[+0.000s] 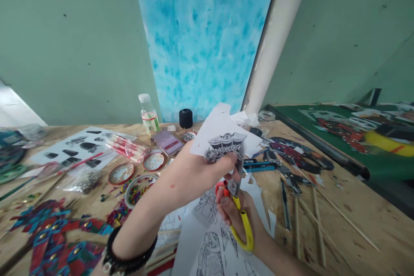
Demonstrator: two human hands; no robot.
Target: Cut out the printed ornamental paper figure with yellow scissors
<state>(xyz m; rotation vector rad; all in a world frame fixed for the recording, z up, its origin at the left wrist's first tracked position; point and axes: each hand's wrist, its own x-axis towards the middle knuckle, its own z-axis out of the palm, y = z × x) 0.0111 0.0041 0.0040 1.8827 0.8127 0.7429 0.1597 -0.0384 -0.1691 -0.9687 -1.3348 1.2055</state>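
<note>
My left hand (197, 172) holds up a white paper sheet (220, 131) printed with a black ornate figure, pinching it at its lower edge above the wooden table (371, 224). My right hand (237, 213) grips yellow-and-orange-handled scissors (241, 211) just below, and the blades point up into the paper's edge near my left fingers. More printed line-drawing sheets (210, 241) lie flat on the table under both hands. A black beaded bracelet sits on my left wrist.
Bamboo sticks (318, 228) and a craft knife (284, 205) lie to the right. Bead dishes (139, 187), a plastic bottle (148, 114), a black thread spool (186, 117) and a coloured puppet (51, 237) fill the left. A green cutting mat (352, 136) holds another puppet.
</note>
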